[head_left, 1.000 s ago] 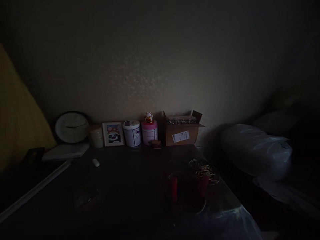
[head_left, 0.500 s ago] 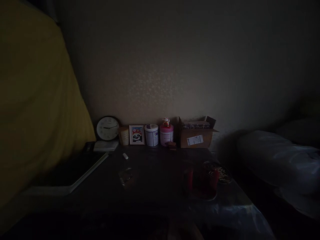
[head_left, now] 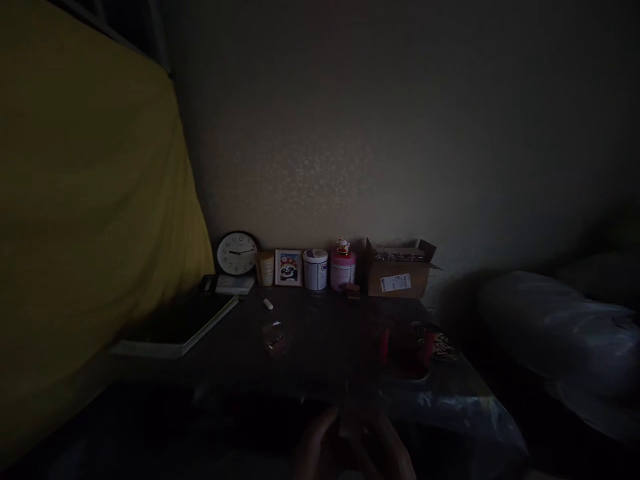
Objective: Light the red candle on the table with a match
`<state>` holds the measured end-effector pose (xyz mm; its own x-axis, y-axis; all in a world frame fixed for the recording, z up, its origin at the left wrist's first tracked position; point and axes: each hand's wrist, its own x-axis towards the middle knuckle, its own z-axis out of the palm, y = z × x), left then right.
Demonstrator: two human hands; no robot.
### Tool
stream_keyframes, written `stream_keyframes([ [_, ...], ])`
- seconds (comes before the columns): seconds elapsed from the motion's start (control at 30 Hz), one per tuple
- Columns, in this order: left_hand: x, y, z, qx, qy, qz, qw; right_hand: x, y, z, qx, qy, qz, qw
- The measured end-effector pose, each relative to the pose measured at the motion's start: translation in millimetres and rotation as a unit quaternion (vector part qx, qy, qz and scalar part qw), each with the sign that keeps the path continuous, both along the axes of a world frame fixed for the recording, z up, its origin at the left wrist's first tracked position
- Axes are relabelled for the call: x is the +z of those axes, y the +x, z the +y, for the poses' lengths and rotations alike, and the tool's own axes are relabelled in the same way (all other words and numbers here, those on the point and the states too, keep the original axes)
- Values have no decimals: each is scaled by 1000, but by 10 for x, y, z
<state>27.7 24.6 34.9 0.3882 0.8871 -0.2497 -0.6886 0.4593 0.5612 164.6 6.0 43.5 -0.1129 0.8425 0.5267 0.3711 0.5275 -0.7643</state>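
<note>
The room is very dark. At the bottom edge, in front of the dark table (head_left: 320, 347), my left hand (head_left: 317, 445) and my right hand (head_left: 387, 453) show dimly, close together. Whether their fingers are open or closed, or hold anything, is lost in the gloom. Nearest to them on the table is a glass bowl with red pieces (head_left: 405, 350). Beside it is a second bowl of pale sticks (head_left: 440, 343).
Along the wall stand a clock (head_left: 237, 253), a panda picture (head_left: 289, 267), a white tub (head_left: 315, 269), a pink tub (head_left: 343, 270) topped by a cat figure, and an open cardboard box (head_left: 400, 273). A yellow cloth (head_left: 85, 220) fills the left. A plastic bag (head_left: 555, 327) lies at the right.
The view has drawn back from the table and swung left, so the yellow cloth now fills more of the frame. My hands have come into view at the bottom edge.
</note>
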Motion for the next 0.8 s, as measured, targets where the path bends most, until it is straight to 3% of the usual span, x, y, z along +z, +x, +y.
stream_keyframes([
  [0.13, 111, -19, -97, -14, 25, -10, 1000, 128, -27, -43, 57, -17, -5, 998],
  [0.33, 161, -9, -168, -4, 49, -16, 999, 239, 14, -110, 67, -14, -28, 997],
  [0.53, 176, -17, -198, 9, 89, -23, 996, 186, 51, -90, 74, -18, -54, 996],
  [0.8, 71, 56, -124, -12, 69, -15, 997, 20, 98, -22, 68, -6, -96, 993],
])
